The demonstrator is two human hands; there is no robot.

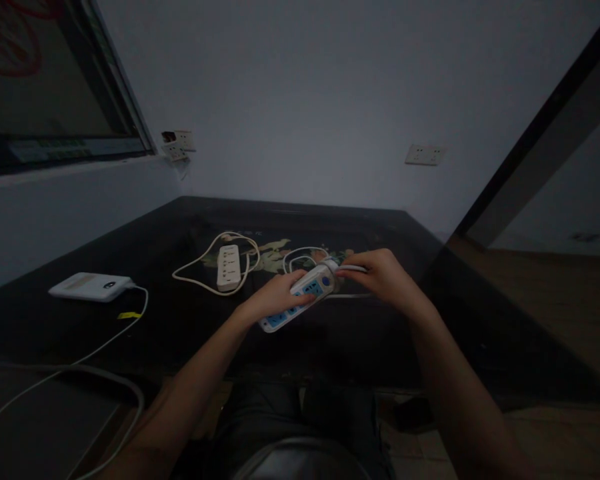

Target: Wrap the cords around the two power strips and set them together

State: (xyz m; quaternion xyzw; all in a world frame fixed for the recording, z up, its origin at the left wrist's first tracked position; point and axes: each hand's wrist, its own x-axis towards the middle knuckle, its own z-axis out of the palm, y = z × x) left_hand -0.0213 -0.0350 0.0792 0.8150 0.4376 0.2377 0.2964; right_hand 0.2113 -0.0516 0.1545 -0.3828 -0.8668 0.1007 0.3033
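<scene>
My left hand (283,293) is closed around a white power strip (295,312) with blue socket faces, held tilted over the dark table. At the strip's upper right end, my right hand (377,270) pinches its white cord (354,269). Part of the cord loops behind the strip on the table, and some of it runs below my right hand. A second white power strip (229,268) lies to the left of my left hand, with its own cord (193,279) looped around it.
A white power bank-like device (91,287) with a cable (111,340) lies at the table's left. The black table (180,347) has a floral print. Wall sockets (424,155) are on the right; a socket box (176,148) hangs loose near the window.
</scene>
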